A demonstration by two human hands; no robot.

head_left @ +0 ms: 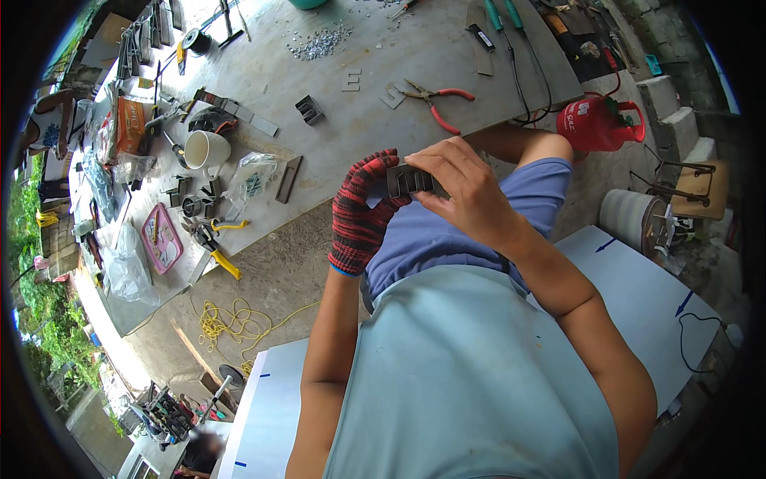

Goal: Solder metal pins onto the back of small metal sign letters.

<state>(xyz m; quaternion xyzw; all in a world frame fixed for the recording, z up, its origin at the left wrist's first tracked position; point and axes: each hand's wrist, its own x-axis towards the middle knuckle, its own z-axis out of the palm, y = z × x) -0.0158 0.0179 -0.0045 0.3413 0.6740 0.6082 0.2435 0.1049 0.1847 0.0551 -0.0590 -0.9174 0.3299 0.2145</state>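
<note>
Left hand (364,211) and right hand (469,187) grasp a metal letter (408,184) at twelve o'clock. Apparent step: inspection; turning it would need steady support.

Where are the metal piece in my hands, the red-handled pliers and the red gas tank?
Held metal piece (409,183), head view: middle of its slotted part.
Red-handled pliers (429,94), head view: near the pivot.
Red gas tank (588,126), head view: side of its body.
</note>
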